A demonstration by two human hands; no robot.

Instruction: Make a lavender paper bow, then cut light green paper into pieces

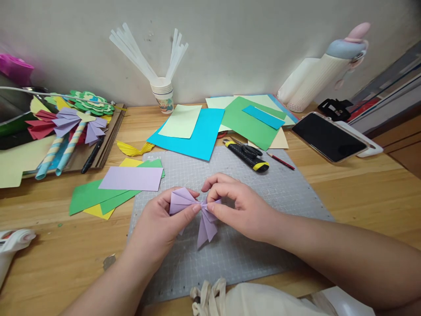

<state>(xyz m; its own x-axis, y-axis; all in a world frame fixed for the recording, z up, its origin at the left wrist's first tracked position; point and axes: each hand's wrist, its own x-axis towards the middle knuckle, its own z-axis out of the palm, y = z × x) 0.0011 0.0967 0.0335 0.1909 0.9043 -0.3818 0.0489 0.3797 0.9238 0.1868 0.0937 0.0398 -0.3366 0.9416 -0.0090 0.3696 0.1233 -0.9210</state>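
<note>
A folded purple paper bow (208, 224) is held between both hands above the grey cutting mat (263, 259). My left hand (166, 219) grips its left loop, thumb pressed near the pinched centre. With thumb and index finger my right hand (238, 204) pinches the bow just right of the centre, covering most of the right loop. Pleated tails hang down below the middle. Left of the bow, a purple paper strip (131, 178) lies over green sheets (87, 197) and yellow paper (100, 213).
Behind the hands are a utility knife (243, 154), small black scissors (251, 150), a pencil (281, 161) and a blue sheet (194, 142). A phone (330, 136) and tumbler (324, 74) stand right. Paper cups (162, 94) hold white sticks. A glue gun (15, 245) lies left, below finished bows (67, 120).
</note>
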